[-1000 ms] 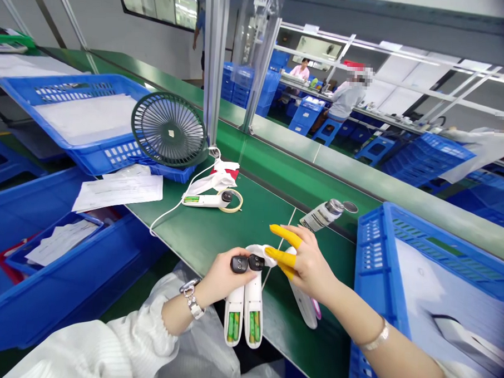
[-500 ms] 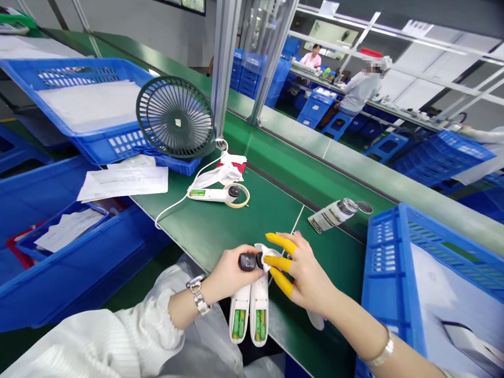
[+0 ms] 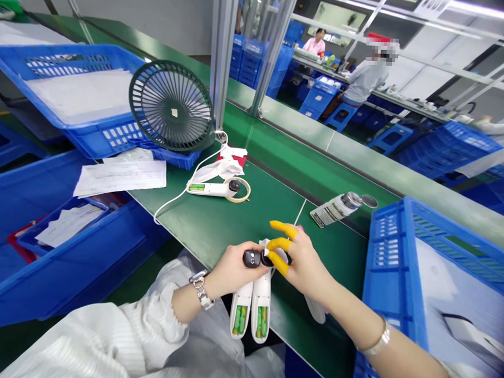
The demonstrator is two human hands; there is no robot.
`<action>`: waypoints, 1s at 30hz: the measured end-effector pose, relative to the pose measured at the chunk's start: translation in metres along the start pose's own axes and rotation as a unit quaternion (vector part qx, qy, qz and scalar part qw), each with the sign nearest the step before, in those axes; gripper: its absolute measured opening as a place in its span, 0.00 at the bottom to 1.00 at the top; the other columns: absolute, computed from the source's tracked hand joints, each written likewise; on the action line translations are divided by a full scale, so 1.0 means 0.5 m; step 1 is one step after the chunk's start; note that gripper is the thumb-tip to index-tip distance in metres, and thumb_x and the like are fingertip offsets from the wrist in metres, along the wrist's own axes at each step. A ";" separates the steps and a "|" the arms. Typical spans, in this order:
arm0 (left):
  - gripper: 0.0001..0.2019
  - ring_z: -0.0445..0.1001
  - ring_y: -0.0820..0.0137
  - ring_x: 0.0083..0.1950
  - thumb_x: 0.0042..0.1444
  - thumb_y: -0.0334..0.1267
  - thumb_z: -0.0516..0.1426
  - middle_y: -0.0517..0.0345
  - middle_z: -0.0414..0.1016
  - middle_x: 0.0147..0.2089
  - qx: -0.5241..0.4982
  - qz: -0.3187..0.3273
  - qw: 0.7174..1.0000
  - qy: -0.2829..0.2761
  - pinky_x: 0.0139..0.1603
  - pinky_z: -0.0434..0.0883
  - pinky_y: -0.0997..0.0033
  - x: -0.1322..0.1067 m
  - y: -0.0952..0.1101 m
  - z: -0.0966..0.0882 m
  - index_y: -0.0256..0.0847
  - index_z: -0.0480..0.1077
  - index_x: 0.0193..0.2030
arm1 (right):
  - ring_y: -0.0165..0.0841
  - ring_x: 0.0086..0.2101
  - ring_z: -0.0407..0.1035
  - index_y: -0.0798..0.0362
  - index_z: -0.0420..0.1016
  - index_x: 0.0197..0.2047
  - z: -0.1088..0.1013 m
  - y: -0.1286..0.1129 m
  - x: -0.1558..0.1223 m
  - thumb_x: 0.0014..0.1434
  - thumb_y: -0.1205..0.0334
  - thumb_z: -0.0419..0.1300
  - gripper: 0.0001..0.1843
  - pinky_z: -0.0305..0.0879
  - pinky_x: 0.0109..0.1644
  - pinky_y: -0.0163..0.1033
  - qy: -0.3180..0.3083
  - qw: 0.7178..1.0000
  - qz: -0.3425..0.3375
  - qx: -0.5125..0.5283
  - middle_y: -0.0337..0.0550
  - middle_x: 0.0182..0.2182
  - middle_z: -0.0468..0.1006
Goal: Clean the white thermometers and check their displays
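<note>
My left hand (image 3: pixel 237 271) is closed around the upper ends of two white handheld devices held side by side. They look like infrared thermometers: the left device (image 3: pixel 240 314) and right device (image 3: pixel 260 312) have black heads at the top and uncovered battery bays with green batteries below. Yellow finger cots cover three fingers of my right hand (image 3: pixel 301 255). Those fingers pinch a crumpled white wiping cloth (image 3: pixel 266 251) against the right device's black head, partly hiding it. Under my right wrist, a white piece (image 3: pixel 314 310) lies on the table, partly covered.
Another such device (image 3: pixel 210 189) rests on a tape roll (image 3: pixel 247 190) beside a white cable. A round green fan (image 3: pixel 172 106) stands behind. A metal-topped bottle (image 3: pixel 333 210) leans right of centre. Blue crates (image 3: pixel 384 273) flank the green table (image 3: pixel 187 225). Several people sit beyond.
The view has shifted slightly. My right fingers have curled in more, and the cloth has moved a little on the right device's head. My left hand keeps its hold.
</note>
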State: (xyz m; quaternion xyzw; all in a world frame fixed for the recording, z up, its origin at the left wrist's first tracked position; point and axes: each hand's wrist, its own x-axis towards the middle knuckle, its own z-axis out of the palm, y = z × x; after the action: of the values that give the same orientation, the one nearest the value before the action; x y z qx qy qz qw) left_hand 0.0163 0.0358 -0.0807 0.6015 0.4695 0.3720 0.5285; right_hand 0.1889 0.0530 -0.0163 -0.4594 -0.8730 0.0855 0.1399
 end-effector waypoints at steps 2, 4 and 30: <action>0.14 0.74 0.69 0.36 0.44 0.37 0.62 0.57 0.78 0.36 0.003 -0.001 1.000 0.001 0.38 0.69 0.73 0.000 0.001 0.000 0.40 0.72 0.40 | 0.48 0.53 0.59 0.51 0.75 0.35 -0.008 0.007 -0.001 0.56 0.65 0.56 0.06 0.57 0.53 0.65 -0.013 1.000 0.013 -0.007 0.53 0.53 0.67; 0.14 0.74 0.69 0.35 0.43 0.37 0.62 0.57 0.78 0.34 0.006 -0.001 1.000 0.005 0.37 0.69 0.73 0.000 0.002 -0.001 0.39 0.72 0.40 | 0.49 0.55 0.58 0.50 0.75 0.33 -0.015 0.009 -0.004 0.55 0.65 0.56 0.06 0.55 0.54 0.67 -0.040 0.999 0.004 -0.007 0.52 0.53 0.67; 0.15 0.75 0.69 0.35 0.43 0.37 0.62 0.57 0.78 0.35 0.005 0.001 1.000 0.015 0.38 0.70 0.73 -0.001 0.003 -0.001 0.39 0.72 0.40 | 0.48 0.54 0.60 0.50 0.78 0.40 -0.017 0.000 -0.023 0.58 0.63 0.54 0.12 0.52 0.56 0.64 -0.011 0.990 -0.124 -0.070 0.53 0.53 0.69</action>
State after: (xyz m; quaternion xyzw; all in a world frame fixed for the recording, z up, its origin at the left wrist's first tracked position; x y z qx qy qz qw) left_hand 0.0158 0.0353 -0.0790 0.5992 0.4785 0.3794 0.5177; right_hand 0.1978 0.0434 -0.0099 -0.3550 -0.9286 0.0117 0.1073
